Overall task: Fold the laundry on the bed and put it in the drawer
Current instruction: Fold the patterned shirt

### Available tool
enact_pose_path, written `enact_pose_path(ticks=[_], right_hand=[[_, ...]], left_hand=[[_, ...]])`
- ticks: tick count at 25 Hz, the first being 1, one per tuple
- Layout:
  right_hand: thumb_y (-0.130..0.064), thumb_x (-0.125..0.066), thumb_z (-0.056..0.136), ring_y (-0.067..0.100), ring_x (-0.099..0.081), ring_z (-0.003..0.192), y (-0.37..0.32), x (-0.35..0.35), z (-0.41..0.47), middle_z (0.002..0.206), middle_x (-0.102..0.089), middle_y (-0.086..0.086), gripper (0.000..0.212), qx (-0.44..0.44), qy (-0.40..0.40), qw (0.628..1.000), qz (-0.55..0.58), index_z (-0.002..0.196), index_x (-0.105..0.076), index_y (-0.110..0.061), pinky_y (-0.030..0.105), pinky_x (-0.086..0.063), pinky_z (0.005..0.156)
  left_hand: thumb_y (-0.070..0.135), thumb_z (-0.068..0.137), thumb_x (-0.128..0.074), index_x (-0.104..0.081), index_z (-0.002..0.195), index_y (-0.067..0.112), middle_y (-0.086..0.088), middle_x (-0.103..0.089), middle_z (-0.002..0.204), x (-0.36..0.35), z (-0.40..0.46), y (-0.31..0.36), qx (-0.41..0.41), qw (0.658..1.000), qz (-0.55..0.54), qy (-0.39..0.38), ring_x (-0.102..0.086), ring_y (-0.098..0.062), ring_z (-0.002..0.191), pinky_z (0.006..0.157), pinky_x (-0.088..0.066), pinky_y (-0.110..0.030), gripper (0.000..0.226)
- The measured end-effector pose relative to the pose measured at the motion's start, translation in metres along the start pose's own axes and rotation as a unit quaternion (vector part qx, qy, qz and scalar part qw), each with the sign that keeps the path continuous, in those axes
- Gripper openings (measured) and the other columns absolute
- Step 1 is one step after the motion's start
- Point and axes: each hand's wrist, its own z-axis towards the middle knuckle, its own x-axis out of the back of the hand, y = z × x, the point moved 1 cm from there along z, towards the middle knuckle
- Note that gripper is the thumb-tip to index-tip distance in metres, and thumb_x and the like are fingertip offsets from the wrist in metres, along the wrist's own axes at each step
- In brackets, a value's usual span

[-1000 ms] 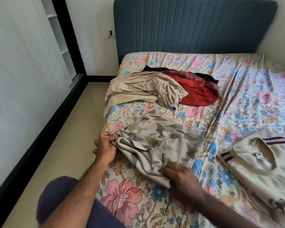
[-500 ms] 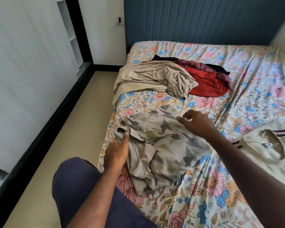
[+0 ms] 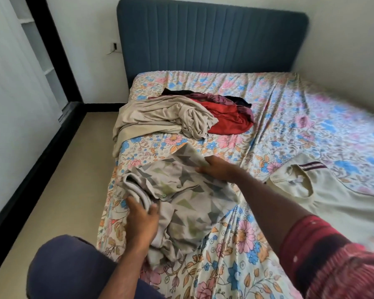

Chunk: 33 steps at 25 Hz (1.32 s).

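The patterned shirt [image 3: 181, 203] lies crumpled near the left edge of the bed [image 3: 268, 100], directly in front of you, and it is not folded yet. Your left hand [image 3: 141, 221] holds the bunched collar part of it, with the fingers curled around the cloth. Your right hand [image 3: 216, 169] pinches the far edge of the same shirt, where the cloth lifts a little from the sheet. I judge that you are spreading the shirt flat, which is only the beginning of its fold.

Just to the right of it lies a cream T-shirt [image 3: 324, 201], spread flat with the neck open toward the headboard; it also looks not folded. Further up the bed there is a heap with a beige garment [image 3: 160, 117], a red garment [image 3: 227, 119] and some darker pieces under them, all still untouched.

No folded pile is visible on the bed, and no drawer is in view, so I think nearly the whole task is left: every piece must be folded and then carried away.
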Motion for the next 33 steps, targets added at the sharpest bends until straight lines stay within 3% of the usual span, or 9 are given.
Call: enact_pose_path(ticks=[2, 5, 10, 15, 19, 23, 28, 30, 33], right_hand=[[-0.048, -0.066, 0.094, 0.027, -0.067, 0.101, 0.015, 0.002, -0.014, 0.113, -0.069, 0.01, 0.044, 0.014, 0.051, 0.998, 0.042, 0.115, -0.066, -0.01, 0.047, -0.056, 0.093], [-0.038, -0.066, 0.097, 0.024, -0.068, 0.1, 0.031, 0.013, -0.043, 0.108, -0.073, 0.007, 0.03, 0.017, 0.112, 0.987, 0.113, 0.112, -0.07, -0.012, 0.045, -0.056, 0.091], [-0.024, -0.063, 0.099, -0.001, -0.068, 0.079, 0.078, 0.072, -0.111, 0.089, -0.075, -0.009, 0.012, -0.01, 0.268, 0.932, 0.243, 0.104, -0.074, -0.022, 0.024, -0.055, 0.078], [-0.023, -0.064, 0.1, 0.03, -0.075, 0.094, 0.147, 0.121, -0.203, 0.095, -0.079, 0.004, 0.013, -0.068, 0.427, 0.813, 0.391, 0.105, -0.076, -0.021, 0.051, -0.062, 0.083], [-0.021, -0.064, 0.102, 0.027, -0.076, 0.091, 0.203, 0.131, -0.257, 0.1, -0.079, 0.006, 0.016, -0.098, 0.511, 0.711, 0.472, 0.116, -0.071, -0.018, 0.035, -0.062, 0.067], [-0.031, -0.067, 0.098, 0.024, -0.075, 0.092, 0.257, 0.087, -0.265, 0.108, -0.076, 0.004, 0.028, -0.211, 0.521, 0.657, 0.503, 0.124, -0.064, -0.022, 0.036, -0.061, 0.065], [-0.032, -0.075, 0.092, 0.01, -0.069, 0.092, 0.282, 0.057, -0.274, 0.109, -0.071, -0.005, 0.038, -0.298, 0.481, 0.698, 0.44, 0.125, -0.061, -0.02, 0.021, -0.053, 0.064], [-0.032, -0.081, 0.086, 0.008, -0.068, 0.088, 0.286, 0.071, -0.276, 0.105, -0.069, -0.006, 0.042, -0.289, 0.502, 0.707, 0.405, 0.119, -0.059, -0.02, 0.019, -0.053, 0.064], [-0.029, -0.084, 0.083, 0.013, -0.056, 0.082, 0.294, 0.098, -0.279, 0.097, -0.056, -0.001, 0.047, -0.29, 0.544, 0.737, 0.277, 0.109, -0.047, -0.017, 0.021, -0.045, 0.063]], left_hand=[[0.02, 0.099, -0.062, -0.036, 0.14, 0.009, -0.015, -0.064, 0.113, 0.001, 0.01, 0.005, -0.034, 0.998, -0.037, 0.033, -0.06, -0.031, 0.088, 0.075, -0.05, -0.041, 0.05], [0.013, 0.096, -0.066, -0.051, 0.136, 0.004, -0.017, -0.061, 0.132, 0.005, 0.038, 0.016, -0.089, 0.995, -0.042, 0.022, -0.059, -0.035, 0.116, 0.094, -0.046, -0.045, 0.043], [0.01, 0.099, -0.063, -0.038, 0.154, 0.008, -0.001, -0.042, 0.153, -0.044, 0.052, 0.109, -0.16, 0.977, -0.059, -0.132, -0.04, -0.022, 0.142, 0.117, -0.031, -0.039, 0.06], [-0.004, 0.094, -0.063, -0.054, 0.139, 0.021, 0.0, -0.061, 0.135, -0.147, 0.035, 0.238, -0.301, 0.898, -0.071, -0.312, -0.06, -0.019, 0.12, 0.107, -0.047, -0.037, 0.052], [-0.004, 0.092, -0.067, -0.058, 0.138, 0.007, -0.008, -0.069, 0.125, -0.251, 0.017, 0.309, -0.341, 0.836, -0.046, -0.427, -0.067, -0.019, 0.108, 0.091, -0.054, -0.026, 0.049], [0.025, 0.086, -0.08, -0.055, 0.136, 0.028, -0.014, -0.072, 0.107, -0.317, -0.003, 0.305, -0.279, 0.842, -0.005, -0.462, -0.069, -0.019, 0.093, 0.069, -0.052, -0.029, 0.056], [0.024, 0.077, -0.087, -0.066, 0.113, 0.015, -0.008, -0.069, 0.107, -0.329, 0.0, 0.243, -0.26, 0.871, 0.041, -0.415, -0.069, -0.026, 0.101, 0.072, -0.059, -0.036, 0.043], [0.023, 0.074, -0.09, -0.071, 0.108, 0.015, -0.002, -0.07, 0.107, -0.324, 0.0, 0.234, -0.296, 0.865, 0.075, -0.399, -0.067, -0.017, 0.1, 0.08, -0.056, -0.03, 0.039], [0.018, 0.075, -0.089, -0.071, 0.108, 0.017, 0.003, -0.067, 0.108, -0.313, -0.012, 0.237, -0.334, 0.856, 0.102, -0.38, -0.062, -0.006, 0.094, 0.073, -0.047, -0.017, 0.038]])
